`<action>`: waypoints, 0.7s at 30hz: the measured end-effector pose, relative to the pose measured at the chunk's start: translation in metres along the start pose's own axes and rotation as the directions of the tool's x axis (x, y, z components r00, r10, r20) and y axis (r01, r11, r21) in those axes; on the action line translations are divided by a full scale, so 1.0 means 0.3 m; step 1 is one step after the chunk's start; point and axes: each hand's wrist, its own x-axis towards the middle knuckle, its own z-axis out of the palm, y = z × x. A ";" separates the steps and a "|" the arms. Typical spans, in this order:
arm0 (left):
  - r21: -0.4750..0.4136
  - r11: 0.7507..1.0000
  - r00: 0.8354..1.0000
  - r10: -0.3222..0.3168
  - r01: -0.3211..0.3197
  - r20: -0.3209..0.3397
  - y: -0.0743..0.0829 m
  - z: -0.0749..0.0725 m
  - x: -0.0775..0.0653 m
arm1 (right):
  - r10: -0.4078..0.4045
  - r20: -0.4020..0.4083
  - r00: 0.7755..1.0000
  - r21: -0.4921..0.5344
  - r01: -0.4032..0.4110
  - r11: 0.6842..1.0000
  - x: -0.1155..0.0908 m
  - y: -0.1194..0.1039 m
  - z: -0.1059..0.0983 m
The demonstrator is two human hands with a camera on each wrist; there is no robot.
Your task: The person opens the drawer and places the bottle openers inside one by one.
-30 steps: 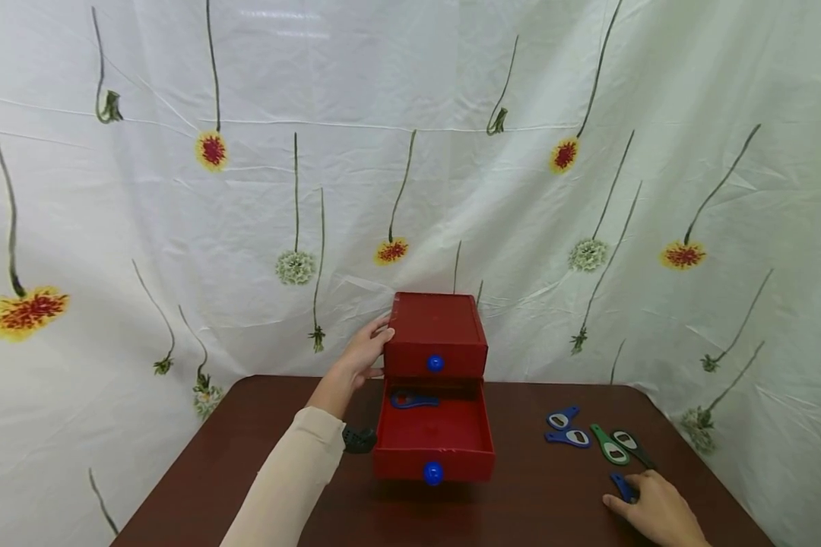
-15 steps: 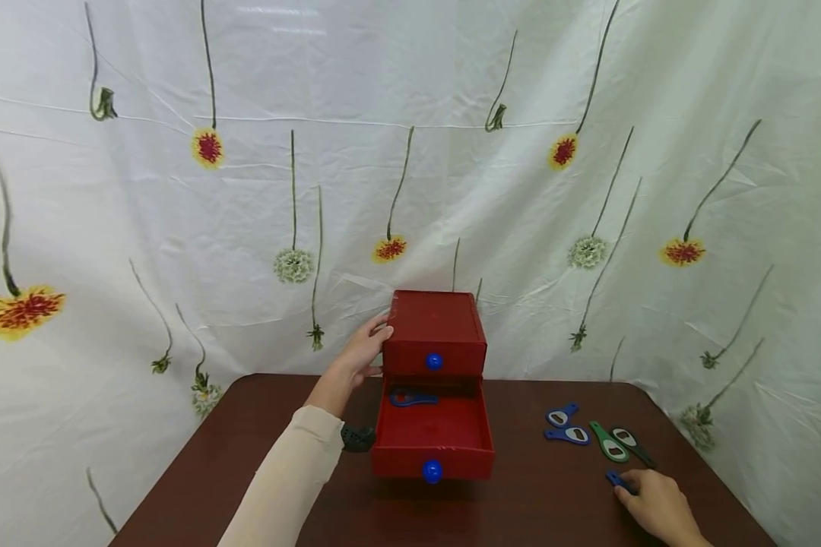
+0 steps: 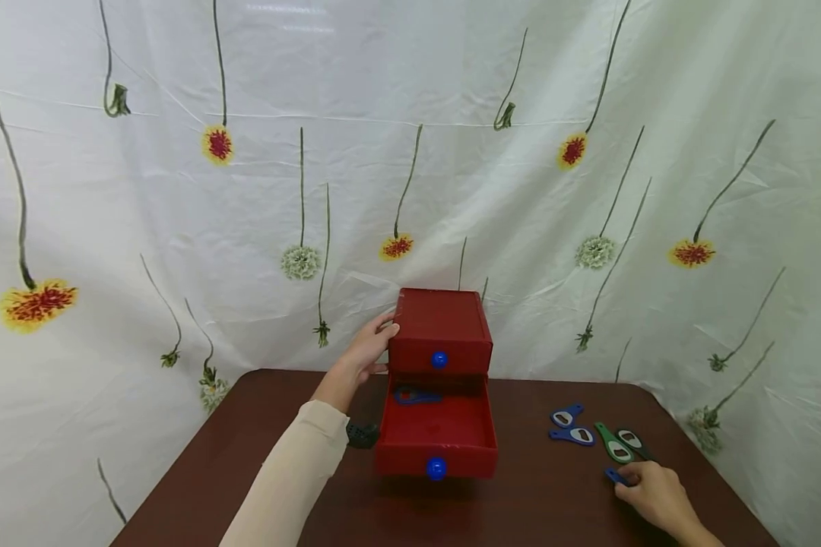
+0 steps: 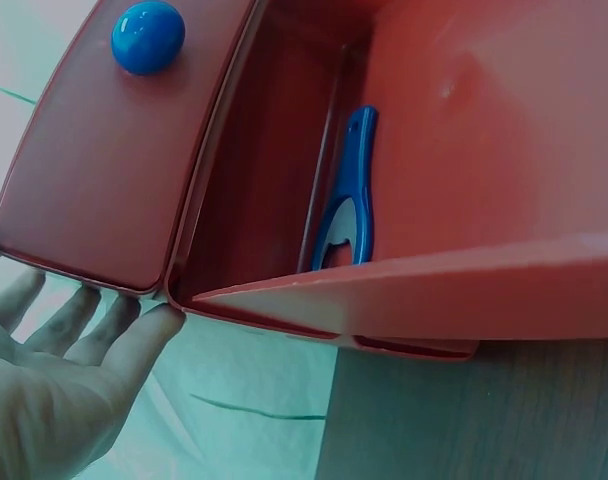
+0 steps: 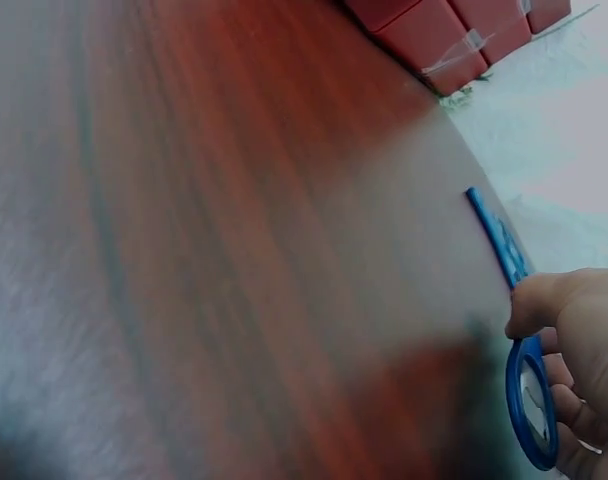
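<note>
In the head view my left hand (image 3: 367,349) rests against the left side of a red two-drawer box (image 3: 441,315). Its fingers (image 4: 114,335) lie stretched along that side in the left wrist view. The lower drawer (image 3: 445,459) is pulled out, with a blue bottle opener (image 3: 417,396) lying at its back left. The upper drawer, with a blue knob (image 3: 439,360), is closed. At the right, my right hand (image 3: 657,494) pinches another blue bottle opener (image 5: 532,400) between thumb and fingers; its handle points away from the palm.
Beyond my right hand, blue bottle openers (image 3: 573,435), a green one (image 3: 614,444) and a dark green one (image 3: 632,441) lie on the brown table (image 3: 534,501). A flower-printed white cloth (image 3: 356,91) hangs behind the table.
My right hand has taken hold of the blue bottle opener and shifted it slightly. My left hand and the box stay in place, while the head view has swung a little.
</note>
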 end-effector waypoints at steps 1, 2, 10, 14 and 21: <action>-0.002 1.000 1.000 0.000 0.000 0.001 0.001 0.003 0.003 | -0.015 -0.007 1.000 0.002 0.015 1.000 0.002 -0.008 -0.005; -0.001 1.000 1.000 -0.002 0.002 0.001 0.002 0.004 0.004 | -0.032 -0.012 0.999 0.004 0.032 0.999 0.006 -0.017 -0.008; -0.001 1.000 1.000 -0.004 0.004 0.006 -0.006 -0.006 0.010 | -0.165 -0.062 0.984 0.034 0.167 0.985 0.044 -0.133 -0.042; -0.008 1.000 1.000 -0.004 0.004 0.010 -0.003 -0.005 0.014 | -0.264 -0.095 0.960 0.003 0.266 0.964 0.069 -0.184 -0.064; -0.004 1.000 1.000 -0.004 0.004 0.016 0.002 -0.001 0.013 | -0.409 -0.137 0.902 -0.046 0.407 0.912 0.096 -0.300 -0.094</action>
